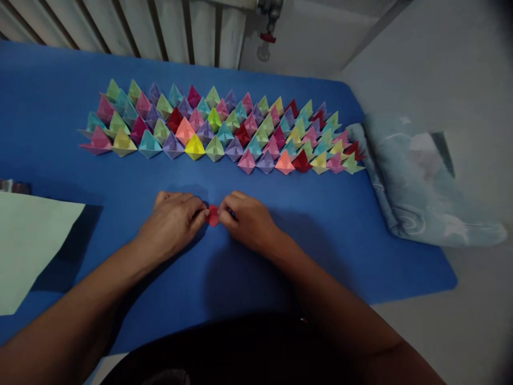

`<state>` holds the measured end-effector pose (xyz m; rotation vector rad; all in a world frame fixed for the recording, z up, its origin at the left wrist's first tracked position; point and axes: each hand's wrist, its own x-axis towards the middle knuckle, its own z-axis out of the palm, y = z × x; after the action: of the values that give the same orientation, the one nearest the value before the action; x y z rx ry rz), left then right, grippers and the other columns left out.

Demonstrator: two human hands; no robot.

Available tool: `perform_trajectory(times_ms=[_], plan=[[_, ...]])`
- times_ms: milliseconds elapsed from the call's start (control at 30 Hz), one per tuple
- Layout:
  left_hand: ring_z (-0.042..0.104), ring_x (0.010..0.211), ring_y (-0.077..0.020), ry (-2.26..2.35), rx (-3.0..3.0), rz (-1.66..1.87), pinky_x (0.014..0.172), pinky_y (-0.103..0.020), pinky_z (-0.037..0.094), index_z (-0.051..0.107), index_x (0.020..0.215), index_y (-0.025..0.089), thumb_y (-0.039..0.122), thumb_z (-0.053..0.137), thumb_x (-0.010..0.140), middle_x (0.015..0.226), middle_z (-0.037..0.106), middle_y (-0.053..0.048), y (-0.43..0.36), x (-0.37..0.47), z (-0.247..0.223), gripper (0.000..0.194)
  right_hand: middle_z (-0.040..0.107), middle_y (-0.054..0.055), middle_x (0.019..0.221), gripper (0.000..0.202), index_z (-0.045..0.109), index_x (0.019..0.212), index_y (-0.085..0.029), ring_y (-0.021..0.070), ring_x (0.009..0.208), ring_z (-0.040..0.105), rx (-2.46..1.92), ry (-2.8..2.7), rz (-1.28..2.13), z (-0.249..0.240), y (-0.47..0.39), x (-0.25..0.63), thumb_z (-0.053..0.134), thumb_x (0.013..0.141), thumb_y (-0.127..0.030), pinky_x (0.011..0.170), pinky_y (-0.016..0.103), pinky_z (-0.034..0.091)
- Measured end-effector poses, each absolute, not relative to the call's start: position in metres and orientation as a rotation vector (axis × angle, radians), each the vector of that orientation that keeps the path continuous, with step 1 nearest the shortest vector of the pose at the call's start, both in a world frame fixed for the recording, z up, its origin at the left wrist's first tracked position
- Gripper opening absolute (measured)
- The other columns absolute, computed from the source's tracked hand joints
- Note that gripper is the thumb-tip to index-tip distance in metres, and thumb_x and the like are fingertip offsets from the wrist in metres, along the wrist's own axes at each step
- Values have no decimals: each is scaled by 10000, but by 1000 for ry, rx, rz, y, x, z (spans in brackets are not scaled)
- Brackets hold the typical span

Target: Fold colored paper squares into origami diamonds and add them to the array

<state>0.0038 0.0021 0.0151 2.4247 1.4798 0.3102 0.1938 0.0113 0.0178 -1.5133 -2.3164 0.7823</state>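
A small red folded paper is held just above or on the blue mat, at the middle of the view. My left hand pinches its left edge between thumb and fingers. On the other side, my right hand pinches the right edge in the same way. Only the paper's middle shows; the fingertips cover both ends. Beyond my hands stand several rows of small folded paper boats in many colours, close together and with their points upward.
The blue mat lies under everything. At the left a pale green sheet rests over some dark items. A folded light blue patterned cloth lies on the right. A white radiator and a red-handled valve are behind.
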Motion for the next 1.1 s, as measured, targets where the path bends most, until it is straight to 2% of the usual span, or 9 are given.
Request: perform_trajectory(times_ms=[200,367,600,800,1100], plan=[[653,764,-222,1556,2365,315,783,-412,411,671,784,210,316,498,955,776,733,-34,3,5,12,265,599,10,784,214,613,727,-169,123,726,520,-1509,-2232,798,14,12,193,552,930,-190,686,265,356],[647,695,-200,1551,2287,389,705,-368,427,673,770,220,350,548,930,762,739,-20,5,1,9,241,608,11,776,182,630,731,-181,125,700,503,-1544,-2215,732,12,12,190,571,902,-201,655,264,342],[674,721,-221,1584,2175,291,707,-376,444,697,776,211,335,569,908,784,755,-31,9,4,17,221,610,14,780,172,634,725,-175,119,661,475,-1626,-2227,697,15,12,186,586,888,-197,630,275,316],[629,618,-198,1572,2227,347,667,-373,436,678,708,216,388,560,908,678,719,-18,11,1,13,289,597,13,758,187,610,700,-182,127,675,485,-1589,-2231,668,13,13,186,602,885,-209,629,277,318],[600,647,-199,1611,2239,374,746,-415,446,671,780,228,422,612,892,698,683,-15,12,0,5,232,576,1,777,128,582,741,-183,126,692,475,-1563,-2235,764,15,21,189,625,862,-172,652,270,332]])
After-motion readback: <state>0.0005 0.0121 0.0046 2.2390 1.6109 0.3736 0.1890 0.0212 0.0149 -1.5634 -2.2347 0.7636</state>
